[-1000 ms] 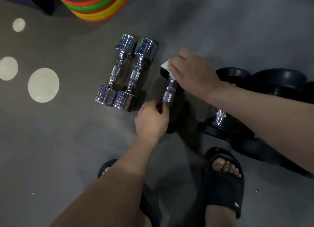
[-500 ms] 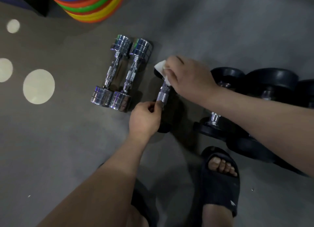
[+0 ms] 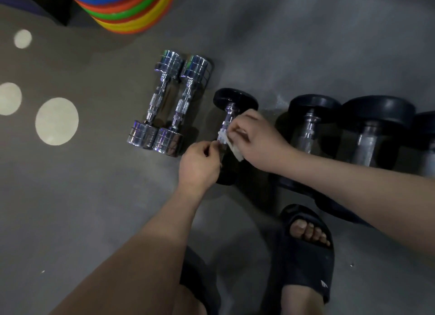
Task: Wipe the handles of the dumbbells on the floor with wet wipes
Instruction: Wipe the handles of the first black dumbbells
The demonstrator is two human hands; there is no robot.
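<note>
A person crouches over a grey gym floor (image 3: 282, 43), seen from a head-worn camera looking down. Near the centre lies a black-ended dumbbell (image 3: 235, 99) with a chrome handle (image 3: 227, 120), pointing roughly from twelve to six o'clock. The right hand (image 3: 259, 140) reaches in from three o'clock, its grip pinched closed on a white wet wipe (image 3: 231, 145) pressed against the lower part of the handle. The left hand (image 3: 200, 164), coming from six o'clock, has its fingers curled closed at the handle's near end beside the lower weight, apparently steadying it. At ten o'clock from the hands, two chrome dumbbells (image 3: 168, 102) lie side by side, touching. At three o'clock, more black dumbbells (image 3: 313, 119) sit in a row. Coloured weight plates (image 3: 131, 10) are stacked at twelve o'clock, and a black slide sandal (image 3: 306, 251) shows at five o'clock. The dumbbell likely is heavy and rigid and may roll, so bracing it at one end suits; the wipe is thin, soft and damp, best wrapped around the knurled handle.
</note>
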